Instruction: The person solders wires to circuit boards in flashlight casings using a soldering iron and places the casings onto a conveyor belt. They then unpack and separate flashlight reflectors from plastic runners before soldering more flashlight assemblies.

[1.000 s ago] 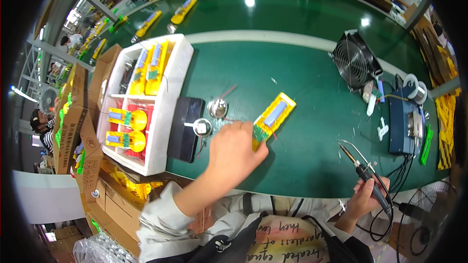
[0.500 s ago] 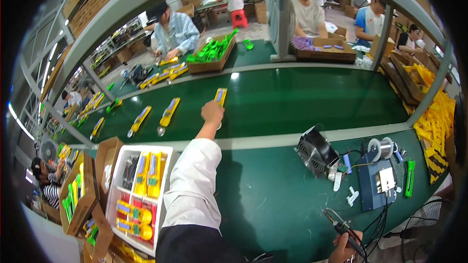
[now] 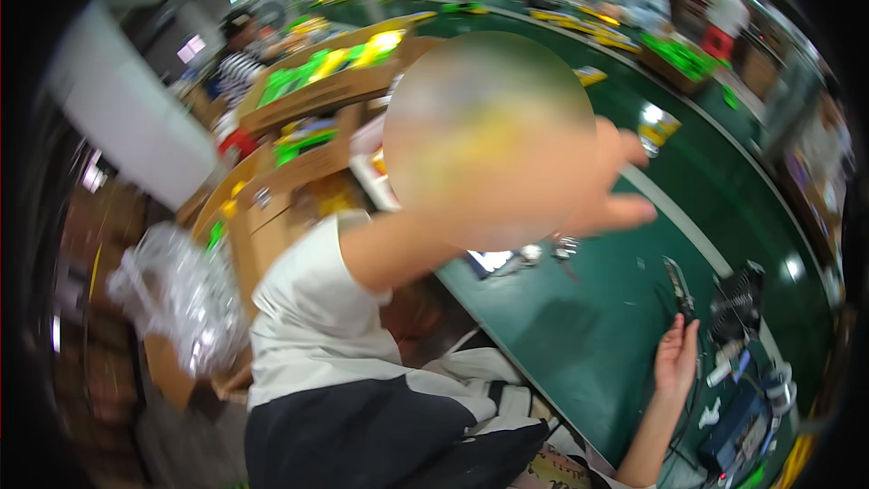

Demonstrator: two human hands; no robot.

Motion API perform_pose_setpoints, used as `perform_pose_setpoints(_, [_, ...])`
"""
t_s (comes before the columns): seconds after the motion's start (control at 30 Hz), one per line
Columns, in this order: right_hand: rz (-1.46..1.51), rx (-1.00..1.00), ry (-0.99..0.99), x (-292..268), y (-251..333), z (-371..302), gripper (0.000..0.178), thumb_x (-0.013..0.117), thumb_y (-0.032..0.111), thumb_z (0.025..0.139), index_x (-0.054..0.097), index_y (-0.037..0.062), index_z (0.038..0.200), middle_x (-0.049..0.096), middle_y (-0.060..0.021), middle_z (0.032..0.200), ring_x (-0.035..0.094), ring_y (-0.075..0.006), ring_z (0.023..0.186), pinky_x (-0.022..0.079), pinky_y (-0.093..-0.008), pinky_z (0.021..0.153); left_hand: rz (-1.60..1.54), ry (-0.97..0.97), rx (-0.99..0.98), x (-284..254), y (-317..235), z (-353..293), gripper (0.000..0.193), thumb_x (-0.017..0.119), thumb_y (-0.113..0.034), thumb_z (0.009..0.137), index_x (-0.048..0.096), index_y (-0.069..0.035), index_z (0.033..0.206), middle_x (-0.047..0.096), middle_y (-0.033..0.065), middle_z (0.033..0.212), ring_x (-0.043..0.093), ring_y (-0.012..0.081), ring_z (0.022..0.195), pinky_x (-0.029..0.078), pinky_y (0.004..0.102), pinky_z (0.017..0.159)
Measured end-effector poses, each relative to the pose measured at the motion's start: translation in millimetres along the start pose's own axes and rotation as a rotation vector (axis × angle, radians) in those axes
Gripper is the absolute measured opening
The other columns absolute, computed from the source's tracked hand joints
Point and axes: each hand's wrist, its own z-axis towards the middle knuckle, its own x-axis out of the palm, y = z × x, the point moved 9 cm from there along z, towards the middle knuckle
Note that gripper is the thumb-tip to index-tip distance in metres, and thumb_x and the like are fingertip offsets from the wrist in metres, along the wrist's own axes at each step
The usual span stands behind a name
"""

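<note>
My left hand (image 3: pixel 597 197) is raised high in the middle of the view, smeared by motion and largely covered by a round blurred patch. Two of its digits show at the right, stretched out and apart, with nothing visible between them. Below and to the right, my right hand (image 3: pixel 674 360) is turned palm up over the green bench (image 3: pixel 579 335). Its fingertips close on the lower end of a soldering iron (image 3: pixel 681 294), whose tip points up and away. A white foam tray (image 3: pixel 369 167) lies mostly hidden behind my left arm.
Cardboard boxes (image 3: pixel 330 95) with green and yellow parts stand at the left, near a clear plastic bag (image 3: pixel 186 299). A black fan (image 3: pixel 738 301), blue soldering station (image 3: pixel 742 426) and solder spool (image 3: pixel 778 391) sit right. Beyond runs a green conveyor (image 3: pixel 724 177). Co-workers sit farther off.
The view has swung left and blurred. My left hand has left the yellow piece on the conveyor and come back, raised with fingers apart. My right hand still has the soldering iron.
</note>
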Motion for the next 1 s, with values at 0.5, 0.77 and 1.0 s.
perform_pose_setpoints(0.5, [-0.019,0.352,-0.237,-59.1,17.8,157.1,0.03,0.053,0.016,0.087,0.048,-0.0035,0.109,0.058,-0.0103,0.101,0.056,-0.0165,0.091,0.047,-0.0243,0.08,-0.423,-0.295,-0.766,10.7,28.8,-404.2,0.029,0.063,-0.02,0.078,0.059,-0.003,0.101,0.06,0.0107,0.094,0.058,0.0218,0.087,0.045,0.0297,0.076])
perform_pose_setpoints(0.77, [-0.66,0.274,-0.176,28.1,-13.5,79.5,0.027,0.054,0.026,0.085,0.05,0.0004,0.093,0.058,-0.0096,0.08,0.053,-0.0173,0.065,0.043,-0.0247,0.053,0.686,-0.949,-1.216,-281.5,105.0,-620.4,0.019,0.046,-0.007,0.083,0.051,0.001,0.099,0.053,0.0155,0.112,0.05,0.0293,0.105,0.04,0.0368,0.088])
perform_pose_setpoints(1.0, [-1.102,0.122,0.564,195.2,8.3,59.1,0.025,0.053,0.032,0.087,0.055,0.0091,0.095,0.057,0.0013,0.078,0.052,-0.0025,0.064,0.042,-0.0165,0.057,0.583,-0.323,-1.706,-222.7,205.0,-686.7,0.047,0.052,-0.036,0.082,0.049,0.004,0.104,0.055,0.0237,0.106,0.052,0.0335,0.102,0.039,0.035,0.091])
